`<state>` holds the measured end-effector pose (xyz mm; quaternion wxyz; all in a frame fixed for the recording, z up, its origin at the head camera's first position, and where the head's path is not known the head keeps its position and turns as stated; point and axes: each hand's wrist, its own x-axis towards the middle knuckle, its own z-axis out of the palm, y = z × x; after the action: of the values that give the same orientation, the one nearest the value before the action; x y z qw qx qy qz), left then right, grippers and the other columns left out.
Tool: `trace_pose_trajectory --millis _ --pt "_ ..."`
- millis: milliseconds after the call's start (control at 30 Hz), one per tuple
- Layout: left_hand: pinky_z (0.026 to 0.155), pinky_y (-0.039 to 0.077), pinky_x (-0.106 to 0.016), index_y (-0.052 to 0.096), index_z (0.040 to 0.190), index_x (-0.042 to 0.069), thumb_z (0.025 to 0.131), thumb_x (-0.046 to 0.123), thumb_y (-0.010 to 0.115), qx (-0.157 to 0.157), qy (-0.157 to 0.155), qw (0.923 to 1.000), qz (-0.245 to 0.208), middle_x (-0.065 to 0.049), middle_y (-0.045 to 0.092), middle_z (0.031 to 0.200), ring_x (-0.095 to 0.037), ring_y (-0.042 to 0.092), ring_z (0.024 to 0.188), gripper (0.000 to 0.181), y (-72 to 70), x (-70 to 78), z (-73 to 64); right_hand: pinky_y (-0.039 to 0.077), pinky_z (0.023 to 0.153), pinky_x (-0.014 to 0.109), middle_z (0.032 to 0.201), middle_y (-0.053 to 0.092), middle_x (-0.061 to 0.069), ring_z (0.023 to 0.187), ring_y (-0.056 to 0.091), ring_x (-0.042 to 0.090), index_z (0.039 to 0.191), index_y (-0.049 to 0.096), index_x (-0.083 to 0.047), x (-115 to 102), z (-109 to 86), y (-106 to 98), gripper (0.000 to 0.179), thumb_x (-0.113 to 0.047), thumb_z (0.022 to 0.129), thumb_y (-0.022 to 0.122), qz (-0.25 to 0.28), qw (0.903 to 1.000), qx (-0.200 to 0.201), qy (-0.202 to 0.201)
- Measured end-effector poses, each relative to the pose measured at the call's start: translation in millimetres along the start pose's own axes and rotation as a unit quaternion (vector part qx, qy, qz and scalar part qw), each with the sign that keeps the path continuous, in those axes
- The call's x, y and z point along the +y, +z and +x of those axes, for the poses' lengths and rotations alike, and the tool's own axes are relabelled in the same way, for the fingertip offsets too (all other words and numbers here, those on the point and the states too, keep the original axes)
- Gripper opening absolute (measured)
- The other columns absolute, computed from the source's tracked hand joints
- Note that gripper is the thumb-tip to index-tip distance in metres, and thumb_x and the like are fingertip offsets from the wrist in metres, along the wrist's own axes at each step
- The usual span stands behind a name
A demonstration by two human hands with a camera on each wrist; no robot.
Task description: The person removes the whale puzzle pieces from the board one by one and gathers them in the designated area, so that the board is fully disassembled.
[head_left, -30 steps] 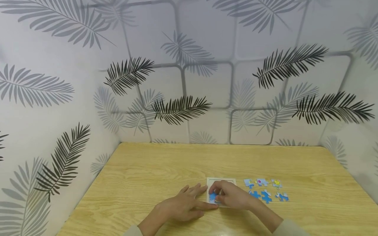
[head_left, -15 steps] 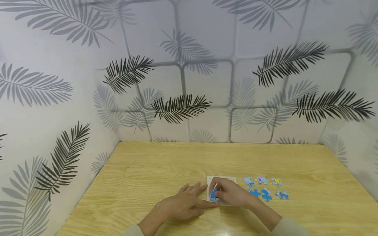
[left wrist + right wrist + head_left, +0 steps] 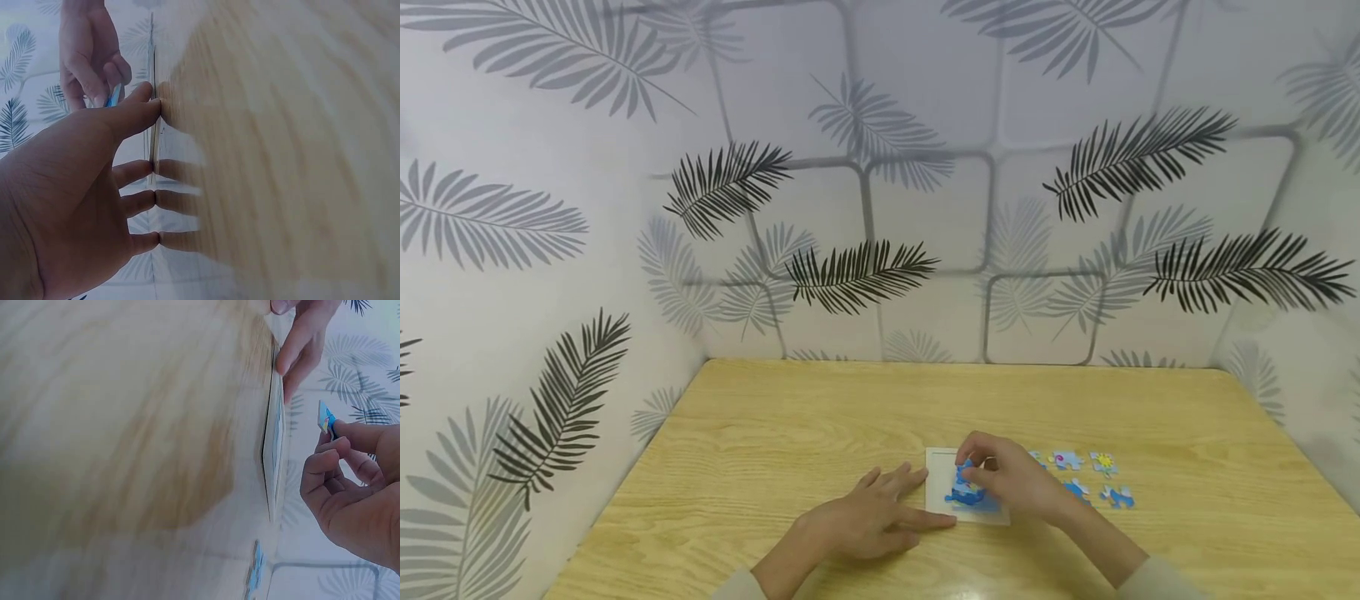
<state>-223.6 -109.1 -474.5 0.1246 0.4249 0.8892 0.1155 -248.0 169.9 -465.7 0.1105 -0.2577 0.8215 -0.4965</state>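
Note:
My right hand (image 3: 1018, 483) pinches a blue jigsaw puzzle piece (image 3: 964, 477) between thumb and fingers, over the right half of a pale, square puzzle tray (image 3: 938, 482). In the right wrist view the puzzle piece (image 3: 324, 417) is tilted and raised well off the tray (image 3: 274, 444). Blue colouring shows along the tray's lower right, partly covered by the held piece and the hand. My left hand (image 3: 868, 521) lies with fingers spread at the tray's left side, its thumb along the lower edge. In the left wrist view, the left hand's (image 3: 81, 194) fingertips touch the tabletop.
Several loose puzzle pieces lie in two rows right of the tray, among them one with a yellow sun (image 3: 1103, 463), one with a pink swirl (image 3: 1065, 459) and a blue-white one (image 3: 1117, 497). The wooden table (image 3: 805, 417) meets a leaf-patterned wall (image 3: 925, 317) behind.
My right hand has lifted the blue puzzle piece from the tray's left part and carried it to the right, baring the tray's left side. My left hand has stayed in place.

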Motion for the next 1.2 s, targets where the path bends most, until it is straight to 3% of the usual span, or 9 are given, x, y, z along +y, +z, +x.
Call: trace_pose_trajectory --millis 533,933,1200 --pt "0.123 0.021 -0.067 0.043 0.153 0.054 0.11 0.035 0.048 -0.001 -0.004 1.0 0.002 -0.011 0.021 0.172 -0.039 0.016 0.159 0.047 -0.4 0.3 1.8 0.047 0.06 0.023 0.09 0.064 0.006 0.075 0.057 0.014 0.104 0.065 -0.008 27 -38.6 -40 0.015 -0.016 0.096 0.075 -0.037 0.9974 0.031 0.054" --pt "0.124 0.02 -0.065 0.045 0.153 0.053 0.11 0.032 0.051 -0.004 -0.009 1.0 -0.003 -0.011 0.02 0.172 -0.038 0.016 0.159 0.048 -0.4 2.5 0.7 0.047 0.064 0.022 0.089 0.059 0.0 0.078 0.054 0.007 0.098 0.063 -0.009 42 -67.7 -59 0.014 -0.011 0.094 0.076 -0.045 0.9985 -0.03 0.01" --pt "0.123 0.021 -0.066 0.044 0.153 0.053 0.11 0.033 0.05 0.0 -0.006 1.0 0.006 -0.011 0.02 0.172 -0.038 0.016 0.159 0.048 0.4 0.8 1.1 0.047 0.066 0.023 0.092 0.065 -0.008 0.079 0.051 0.006 0.091 0.064 -0.017 42 -71.3 -58 0.017 -0.016 0.089 0.081 -0.126 0.9917 -0.018 -0.02"
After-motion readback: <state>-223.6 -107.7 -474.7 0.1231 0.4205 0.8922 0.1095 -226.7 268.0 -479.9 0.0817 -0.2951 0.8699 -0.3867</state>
